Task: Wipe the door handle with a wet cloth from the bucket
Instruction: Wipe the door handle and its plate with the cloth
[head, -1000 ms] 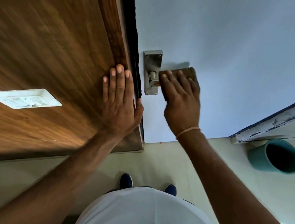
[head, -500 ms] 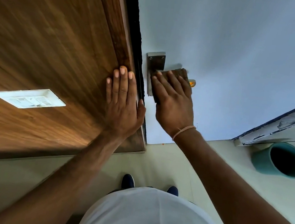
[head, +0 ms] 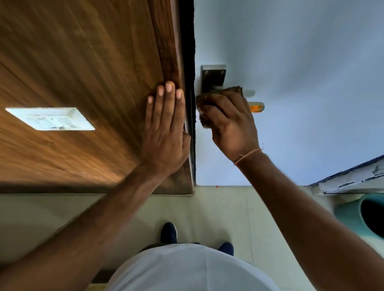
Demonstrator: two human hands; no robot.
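A metal door handle with a steel backplate (head: 212, 78) is fixed to the pale blue door (head: 308, 63); its lever tip (head: 256, 107) shows orange to the right of my fingers. My right hand (head: 232, 124) presses a brown cloth (head: 233, 90) over the lever's base and the lower backplate, hiding most of the lever. My left hand (head: 165, 126) lies flat, fingers together, on the wooden frame (head: 158, 29) beside the door's edge. The teal bucket (head: 378, 216) stands on the floor at the right.
A white switch plate (head: 50, 117) sits on the wood panel at the left. A pale tiled floor (head: 214, 210) lies below, with my dark shoes (head: 169, 232) on it. A white ledge with a blue edge (head: 367, 172) runs above the bucket.
My right hand has slid the cloth leftward along the lever onto the backplate, uncovering the orange lever tip. My left hand has stayed flat on the frame.
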